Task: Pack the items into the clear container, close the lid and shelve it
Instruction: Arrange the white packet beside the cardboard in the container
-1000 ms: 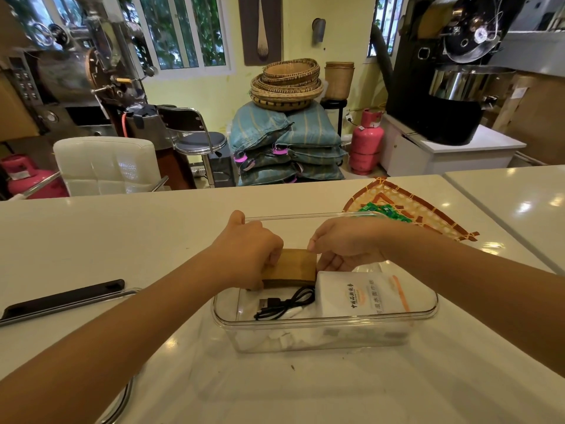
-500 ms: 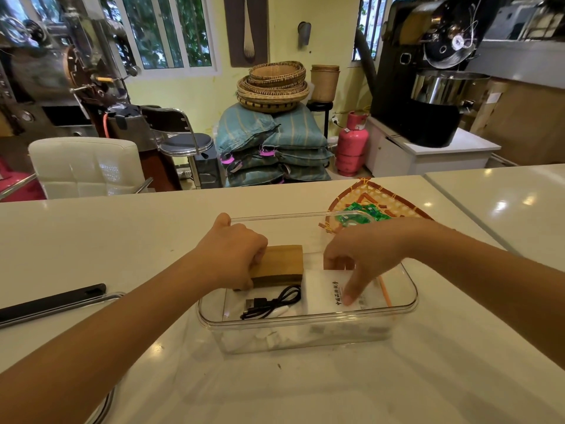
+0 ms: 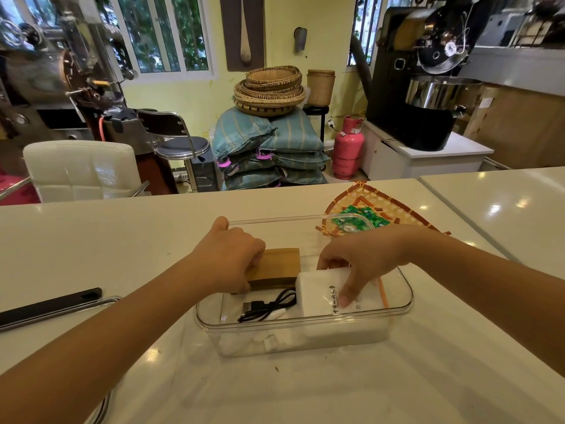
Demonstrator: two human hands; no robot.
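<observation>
A clear container (image 3: 305,324) stands open on the white counter in front of me. Inside it my left hand (image 3: 232,260) grips the left end of a brown wooden block (image 3: 282,266). My right hand (image 3: 363,261) holds a white packet (image 3: 321,289) with printed characters, thumb behind it and fingers on its top. A coiled black cable (image 3: 269,304) lies in the container in front of the block. Several green sachets (image 3: 356,221) sit on a woven tray (image 3: 394,209) beyond the container's far right corner.
The clear lid with its black handle (image 3: 50,304) lies on the counter to the left. A second counter (image 3: 504,200) adjoins on the right. Beyond the counter are a white chair (image 3: 79,169), a stool, stacked sacks with baskets and a pink gas cylinder (image 3: 348,148).
My right hand left the wooden block and came down onto the white packet. My left hand stayed on the block. The view shifted a little to the right.
</observation>
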